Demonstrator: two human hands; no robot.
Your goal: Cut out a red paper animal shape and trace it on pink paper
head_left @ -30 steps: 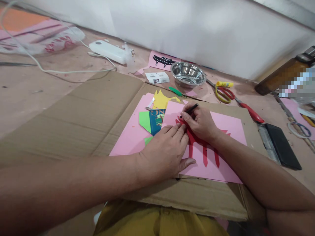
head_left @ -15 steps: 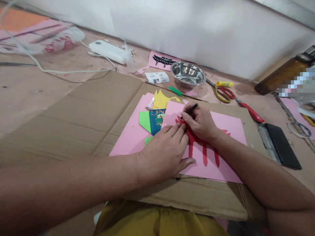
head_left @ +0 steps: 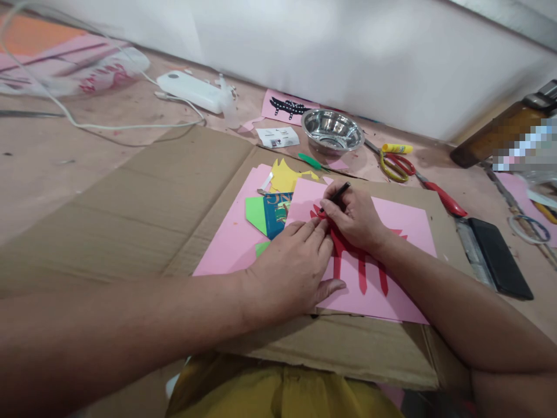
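Note:
A black pen (head_left: 340, 198) is pinched in my right hand (head_left: 354, 212), its tip down at the upper left end of a red paper cut-out (head_left: 362, 273). The cut-out has several long leg-like strips and lies on a pink sheet (head_left: 404, 296). Flat on the sheet's left part rests my left hand (head_left: 300, 264), fingers stretched toward the pen tip and thumb apart. Both hands cover part of the red shape. Left of them are a yellow paper cut-out (head_left: 287, 175), a blue printed card (head_left: 273, 217) and a green paper piece (head_left: 256, 215).
Brown cardboard (head_left: 143, 197) lies under the papers. Behind stand a steel bowl (head_left: 333, 132), a yellow glue stick (head_left: 397, 148) and scissors (head_left: 395, 167). At right are a red-handled tool (head_left: 448, 199), a black phone (head_left: 500, 258) and a brown bottle (head_left: 500, 130). A white cable (head_left: 130, 126) loops at left.
The pen tip has shifted very slightly downward at the red cut-out. My left hand and the papers look the same.

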